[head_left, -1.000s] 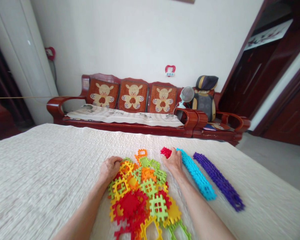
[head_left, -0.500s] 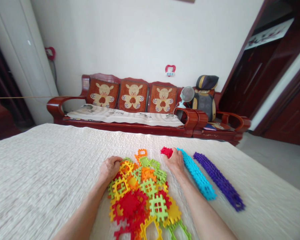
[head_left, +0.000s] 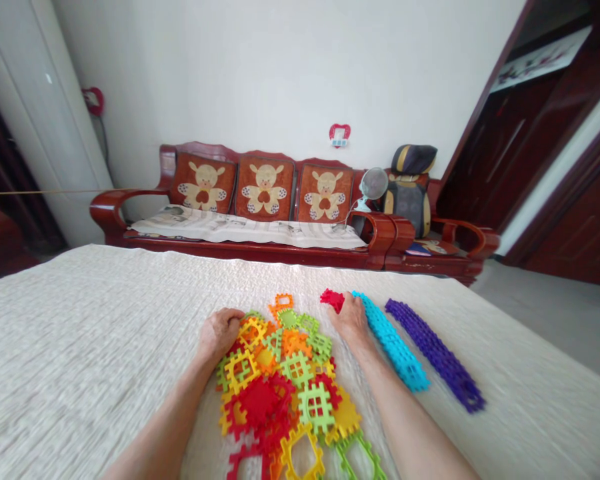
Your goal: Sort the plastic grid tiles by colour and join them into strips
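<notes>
Our right hand pinches the near end of the red stack, which juts forward-left, beside the blue row; our left hand touches the pile, pinch unclear.

The loose pile of pieces lies on the cloth, lower centre of frame. To its right, in order: inner row, middle row, outer row. The sofa stands behind, mid-frame.

Plastic pieces on cream cloth
</notes>
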`<state>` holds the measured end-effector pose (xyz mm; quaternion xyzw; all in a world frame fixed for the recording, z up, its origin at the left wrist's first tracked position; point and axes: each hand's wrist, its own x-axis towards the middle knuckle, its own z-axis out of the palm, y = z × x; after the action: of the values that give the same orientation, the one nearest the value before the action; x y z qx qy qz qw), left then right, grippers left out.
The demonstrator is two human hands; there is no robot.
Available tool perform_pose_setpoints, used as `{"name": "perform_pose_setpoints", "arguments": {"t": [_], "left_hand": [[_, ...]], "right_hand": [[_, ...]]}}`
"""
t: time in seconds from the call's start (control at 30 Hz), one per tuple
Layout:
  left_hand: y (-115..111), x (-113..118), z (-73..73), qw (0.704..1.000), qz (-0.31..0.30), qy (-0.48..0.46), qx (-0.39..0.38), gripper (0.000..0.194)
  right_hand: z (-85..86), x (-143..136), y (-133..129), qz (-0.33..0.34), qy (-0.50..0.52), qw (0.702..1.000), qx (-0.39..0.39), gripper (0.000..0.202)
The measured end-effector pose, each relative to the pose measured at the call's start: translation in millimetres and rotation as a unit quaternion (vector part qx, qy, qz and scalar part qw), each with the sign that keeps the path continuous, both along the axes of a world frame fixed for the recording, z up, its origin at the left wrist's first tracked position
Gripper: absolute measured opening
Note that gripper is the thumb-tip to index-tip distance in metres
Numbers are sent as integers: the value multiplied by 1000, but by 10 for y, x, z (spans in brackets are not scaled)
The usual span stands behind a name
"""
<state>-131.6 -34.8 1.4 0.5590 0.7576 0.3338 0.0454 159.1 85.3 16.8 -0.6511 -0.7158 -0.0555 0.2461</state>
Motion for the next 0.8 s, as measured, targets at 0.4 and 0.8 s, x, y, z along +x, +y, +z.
{"name": "perform_pose_setpoints", "arguments": {"t": [0.4, 0.8], "left_hand": [[-28, 32, 42, 1000, 11, 2, 3, 34], [-38, 50, 70, 1000, 7, -23, 3, 36]], "right_hand": [[45, -54, 7, -22, 2, 999, -31, 49], [111, -87, -141, 108, 9, 991, 79, 36]]}}
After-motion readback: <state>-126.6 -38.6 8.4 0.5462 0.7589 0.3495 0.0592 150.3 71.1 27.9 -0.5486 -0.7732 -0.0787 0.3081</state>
